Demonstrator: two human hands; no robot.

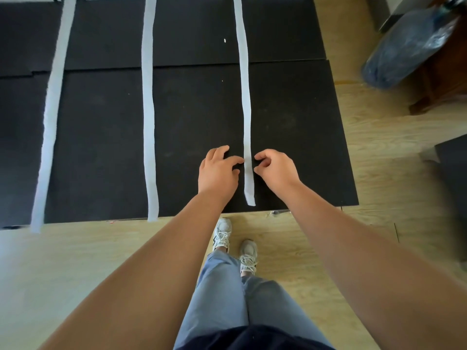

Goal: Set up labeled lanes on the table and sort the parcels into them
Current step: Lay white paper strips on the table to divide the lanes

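Evidently straightening a lane divider, the left hand, grip spread, and right hand, grip unclear, flank the rightmost strip.

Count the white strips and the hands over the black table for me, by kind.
White strips: 3
Hands, left and right: 2
Total: 5

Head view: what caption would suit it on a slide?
Laying lanes: left hand and right hand flank the rightmost strip of three white ones on a black table.
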